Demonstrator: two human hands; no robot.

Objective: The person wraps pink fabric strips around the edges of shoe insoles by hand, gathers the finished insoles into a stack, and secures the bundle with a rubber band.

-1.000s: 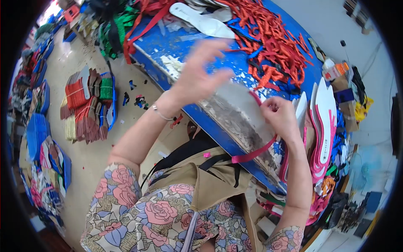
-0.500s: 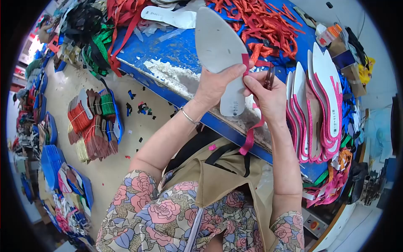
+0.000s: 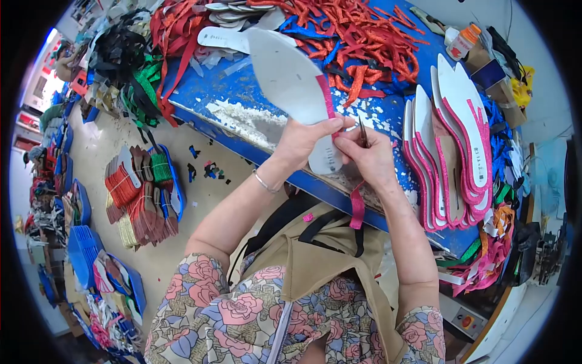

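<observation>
Grey insole held up over the blue counter, pink strip at its edge.

The left hand [image 3: 303,142] grips the insole [image 3: 291,88] at its heel, toe pointing far-left. The right hand [image 3: 367,158], fingers closed, pinches the pink strip [image 3: 357,206] against the insole's right edge; finished insoles [image 3: 454,145] lie stacked right on the counter [image 3: 242,91].

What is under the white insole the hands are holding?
Under the insole lies the blue table with worn paint and red strips; the left hand covers its heel.

Rose-print short sleeves [image 3: 200,291], tan apron [image 3: 315,261], wrist bangle [image 3: 262,182]
</observation>
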